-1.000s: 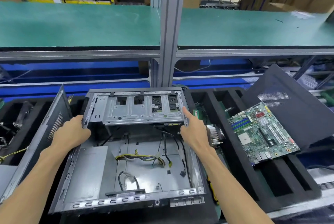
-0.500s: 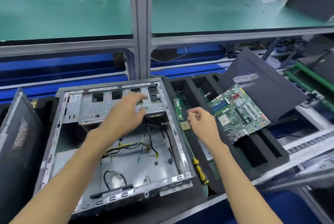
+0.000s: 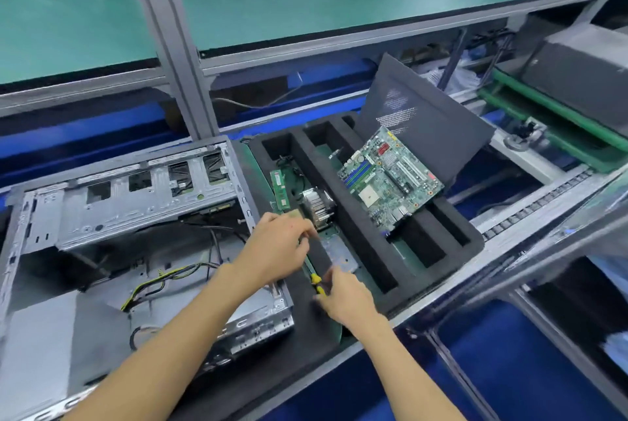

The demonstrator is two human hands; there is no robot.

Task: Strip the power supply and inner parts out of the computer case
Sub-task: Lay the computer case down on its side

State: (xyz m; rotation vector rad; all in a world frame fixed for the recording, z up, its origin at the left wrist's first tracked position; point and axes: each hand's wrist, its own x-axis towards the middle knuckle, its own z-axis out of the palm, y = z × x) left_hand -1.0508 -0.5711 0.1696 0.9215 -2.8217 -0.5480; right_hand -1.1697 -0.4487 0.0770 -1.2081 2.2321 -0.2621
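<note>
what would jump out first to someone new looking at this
Probably the green motherboard, propped at a tilt across the black foam tray right of centre. Next, the opened computer case at left, loose cables inside. Between them, both hands meet at a yellow-handled screwdriver: left hand, right hand.

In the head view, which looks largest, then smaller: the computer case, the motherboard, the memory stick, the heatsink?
1. computer case
2. motherboard
3. and 4. heatsink and memory stick: they look alike in size, and a hand partly covers the heatsink, so no ranking.
</note>
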